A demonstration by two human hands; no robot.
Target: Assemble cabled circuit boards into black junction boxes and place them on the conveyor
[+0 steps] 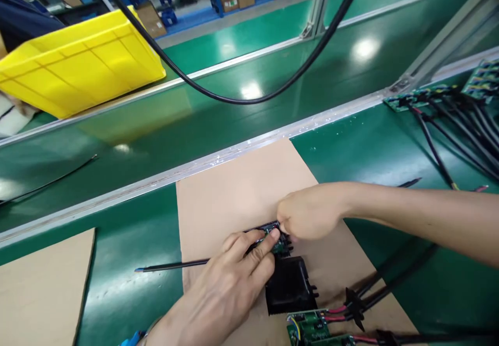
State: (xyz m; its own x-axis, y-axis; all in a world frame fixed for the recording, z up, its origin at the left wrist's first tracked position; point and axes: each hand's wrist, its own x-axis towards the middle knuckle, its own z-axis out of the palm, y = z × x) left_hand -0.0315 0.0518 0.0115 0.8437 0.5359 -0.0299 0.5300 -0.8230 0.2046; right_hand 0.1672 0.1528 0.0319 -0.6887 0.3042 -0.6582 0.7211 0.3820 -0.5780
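A small green circuit board (278, 246) sits in a black plastic housing over a sheet of cardboard (234, 195). My left hand (241, 273) holds the board, its thumb and fingers pressed onto the top and partly hiding it. At the board's right end my right hand (307, 213) is closed in a pinch; what its fingertips grip is hidden. A black cable (175, 266) with a blue tip runs out to the left from under my left hand. Just below the board lies a black plastic cover (290, 286).
Circuit boards (312, 328) with red and black leads lie near the front edge. More wired boards (429, 96) are at the right. Another cardboard sheet (42, 289) lies left. Behind the metal rail are a yellow bin (86, 65) and a hanging black cable (249, 100).
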